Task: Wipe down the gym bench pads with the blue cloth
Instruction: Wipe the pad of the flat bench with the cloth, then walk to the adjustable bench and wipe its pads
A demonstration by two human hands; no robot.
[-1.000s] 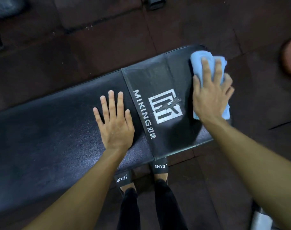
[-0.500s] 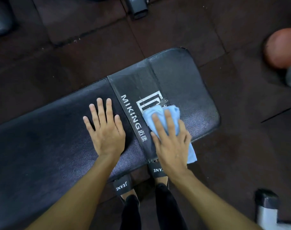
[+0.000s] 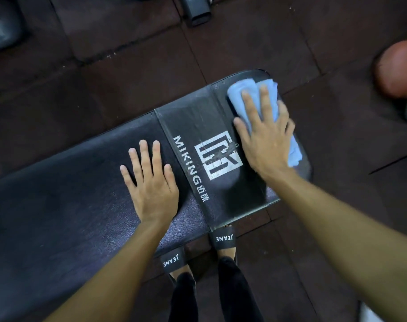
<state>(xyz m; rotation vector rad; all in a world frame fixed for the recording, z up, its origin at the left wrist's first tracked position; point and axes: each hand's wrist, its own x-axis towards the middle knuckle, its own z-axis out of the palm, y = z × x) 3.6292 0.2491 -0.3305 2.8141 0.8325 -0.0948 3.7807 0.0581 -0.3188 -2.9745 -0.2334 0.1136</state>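
A black padded gym bench (image 3: 65, 205) runs from lower left to the right, with a white MIKING logo near its right end. The folded blue cloth (image 3: 244, 91) lies at the far right end of the pad. My right hand (image 3: 265, 135) presses flat on the cloth with straight fingers, covering most of it. My left hand (image 3: 151, 180) rests flat on the pad, fingers spread, just left of the logo band.
Dark rubber floor tiles surround the bench. A reddish ball (image 3: 399, 68) sits on the floor at the right edge. A dark metal foot (image 3: 196, 10) stands at the top. My feet in black slides (image 3: 222, 238) are under the bench's near edge.
My right hand slid the cloth from the near middle of the logo band back to the far right end of the pad. My left hand stayed pressed in place.
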